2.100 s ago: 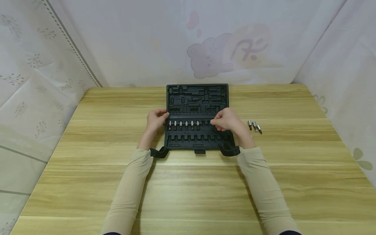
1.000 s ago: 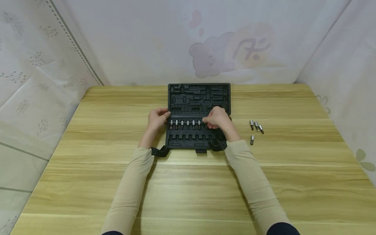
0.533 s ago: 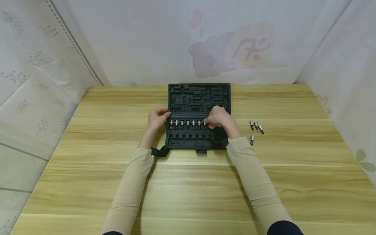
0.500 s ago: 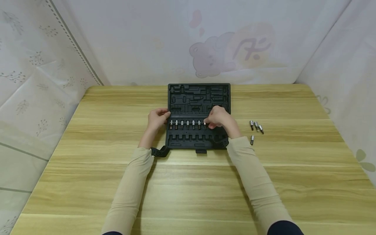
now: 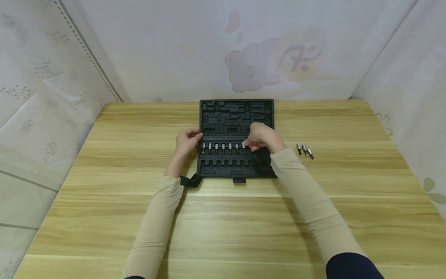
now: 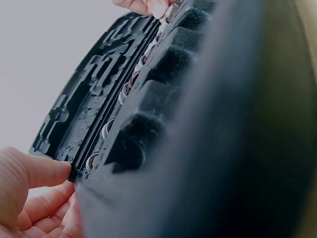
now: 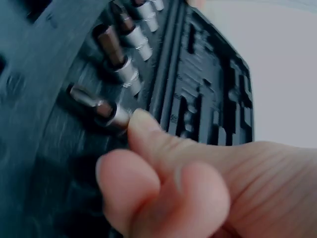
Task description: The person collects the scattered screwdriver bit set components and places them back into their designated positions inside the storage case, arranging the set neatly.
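Observation:
An opened black molded case (image 5: 226, 136) lies on the table. My left hand (image 5: 187, 142) grips its left edge near the hinge, thumb over fingers. Several chrome bit sockets (image 5: 223, 148) sit side by side in the upper row of slots. At the right end of that row my right hand (image 5: 262, 136) holds one more bit socket (image 7: 120, 117) by its chrome end. The thumb tip is on it, and the other fingers are curled below. This socket lies in line with its neighbours, its bit pointing toward the front of the case.
On the wooden table (image 5: 223, 224), three loose bit sockets (image 5: 305, 150) lie right of the case. The right sleeve (image 5: 306, 186) passes beside them and covers most of another. A row of vacant slots (image 5: 225, 164) runs along the case front. Printed cloth (image 5: 167, 50) hangs behind.
My right hand brought a bit socket leftward to the slot beside the filled ones, and the socket now lies there. The right forearm has swung outward. My left hand has stayed at the case edge.

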Action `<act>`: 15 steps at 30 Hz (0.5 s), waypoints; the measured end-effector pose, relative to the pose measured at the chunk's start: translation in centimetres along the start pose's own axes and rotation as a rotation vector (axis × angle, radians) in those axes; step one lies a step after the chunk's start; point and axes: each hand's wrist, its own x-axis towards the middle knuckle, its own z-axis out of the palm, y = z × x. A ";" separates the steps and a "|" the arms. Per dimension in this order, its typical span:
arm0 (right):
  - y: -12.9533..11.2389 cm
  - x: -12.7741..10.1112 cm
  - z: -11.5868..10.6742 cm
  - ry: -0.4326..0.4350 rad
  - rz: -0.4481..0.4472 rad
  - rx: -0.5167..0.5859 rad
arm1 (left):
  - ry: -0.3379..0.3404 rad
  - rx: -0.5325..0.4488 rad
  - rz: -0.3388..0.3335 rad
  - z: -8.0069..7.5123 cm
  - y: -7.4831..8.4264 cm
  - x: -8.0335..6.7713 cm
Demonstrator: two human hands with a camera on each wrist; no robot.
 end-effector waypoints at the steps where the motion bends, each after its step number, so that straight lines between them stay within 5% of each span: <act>1: -0.1 0.0 0.0 -0.002 -0.002 -0.015 | 0.000 -0.004 -0.001 0.0 -0.1 0.0; 15: -1.8 -0.1 -0.6 -0.001 0.052 -0.254 | 0.002 -0.014 0.023 -0.1 -0.2 0.0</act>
